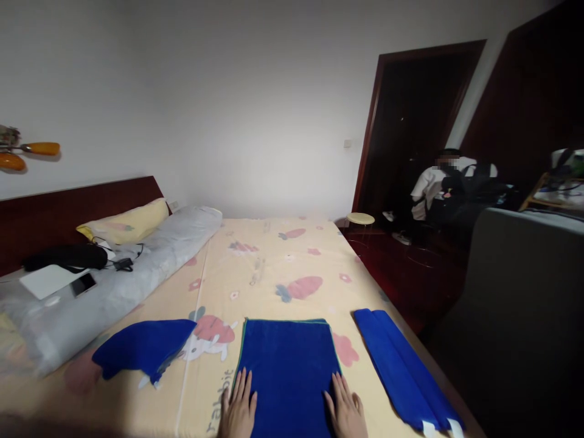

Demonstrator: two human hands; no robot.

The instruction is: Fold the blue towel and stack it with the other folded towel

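While both palms press flat, fingers spread, the left hand (239, 410) and right hand (347, 413) pin the near corners of the folded blue rectangular towel (288, 371), smoothing it on the yellow carrot-print bedsheet (274, 267). A crumpled blue cloth (143, 351) lies left, a long folded blue towel (401, 371) right.

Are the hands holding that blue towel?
No. Both the left hand and right hand lie flat and open on the middle towel's near corners, gripping nothing.
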